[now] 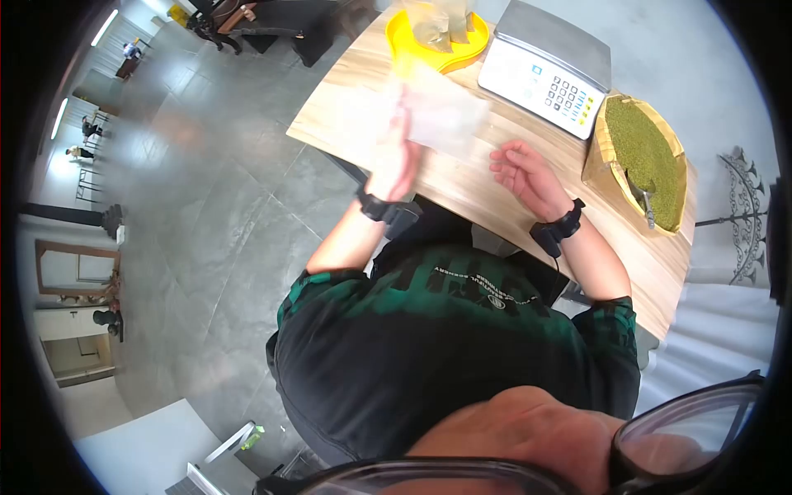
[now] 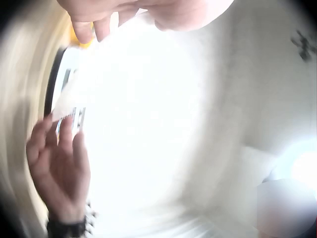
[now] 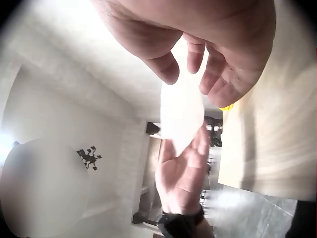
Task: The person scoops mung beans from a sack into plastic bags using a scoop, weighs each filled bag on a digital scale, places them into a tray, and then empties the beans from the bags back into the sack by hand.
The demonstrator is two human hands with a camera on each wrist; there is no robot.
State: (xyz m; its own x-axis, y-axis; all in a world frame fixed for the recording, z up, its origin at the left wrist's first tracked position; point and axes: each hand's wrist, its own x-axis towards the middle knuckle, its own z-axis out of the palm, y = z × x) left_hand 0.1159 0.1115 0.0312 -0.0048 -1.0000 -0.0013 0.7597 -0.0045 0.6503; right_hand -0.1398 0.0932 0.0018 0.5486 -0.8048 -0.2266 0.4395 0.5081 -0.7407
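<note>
In the head view my left hand (image 1: 398, 161) holds a translucent whitish plastic bag (image 1: 450, 120), blurred, above the table's near left part. From the right wrist view, the left hand (image 3: 183, 181) has the bag's lower end (image 3: 182, 114) between thumb and fingers. My right hand (image 1: 528, 175) hangs to the right of the bag, its fingers loosely bent and nothing gripped. Its thumb and fingertips (image 3: 171, 69) stand apart, overlapping the bag's upper part in that view. Glare washes out most of the left wrist view, where the right hand (image 2: 62, 173) shows at lower left.
On the wooden table (image 1: 338, 111), a yellow tray (image 1: 396, 37) with clear bags stands at the back left. A digital scale (image 1: 540, 70) sits behind the hands. To the right is a paper sack (image 1: 596, 161) of green beans (image 1: 639, 144), with a metal scoop (image 1: 646, 202) in it.
</note>
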